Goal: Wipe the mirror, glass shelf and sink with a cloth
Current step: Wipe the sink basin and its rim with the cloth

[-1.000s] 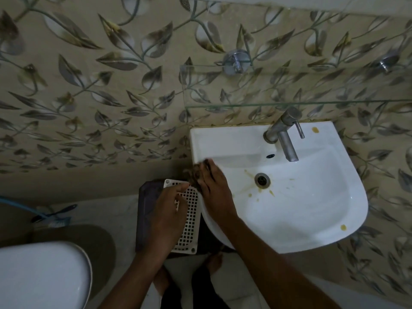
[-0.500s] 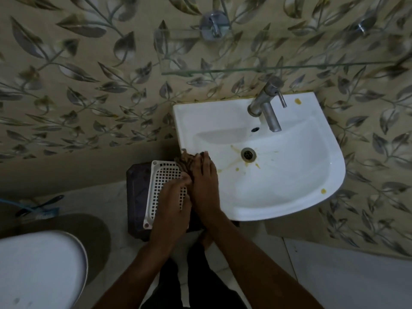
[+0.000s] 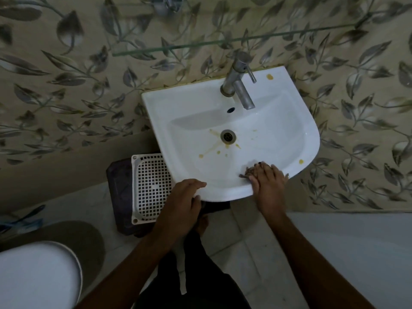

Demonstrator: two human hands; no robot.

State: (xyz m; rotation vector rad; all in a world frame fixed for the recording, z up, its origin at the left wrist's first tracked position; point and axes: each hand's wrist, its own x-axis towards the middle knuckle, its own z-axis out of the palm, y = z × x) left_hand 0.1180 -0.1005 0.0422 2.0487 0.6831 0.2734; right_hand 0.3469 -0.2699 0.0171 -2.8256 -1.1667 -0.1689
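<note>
The white sink [image 3: 178,103] hangs on the wall, with yellow-brown stains round its drain [image 3: 227,136] and spots on its rim. My right hand [image 3: 269,181] presses a dark brownish cloth [image 3: 247,171] flat onto the front right rim; only the cloth's edge shows past my fingers. My left hand [image 3: 185,197] rests on the front left rim and holds nothing. The glass shelf [image 3: 223,42] runs along the wall above the metal tap [image 3: 238,85]. No mirror is in view.
A white perforated basket [image 3: 151,186] lies on a dark box [image 3: 119,197] under the sink's left side. A white toilet lid [image 3: 38,275] fills the bottom left. Leaf-patterned tiles cover the wall. My legs stand below the sink.
My right hand has slid the cloth from the sink's left edge along the front rim to the right. My left hand has left the basket and now lies on the rim.
</note>
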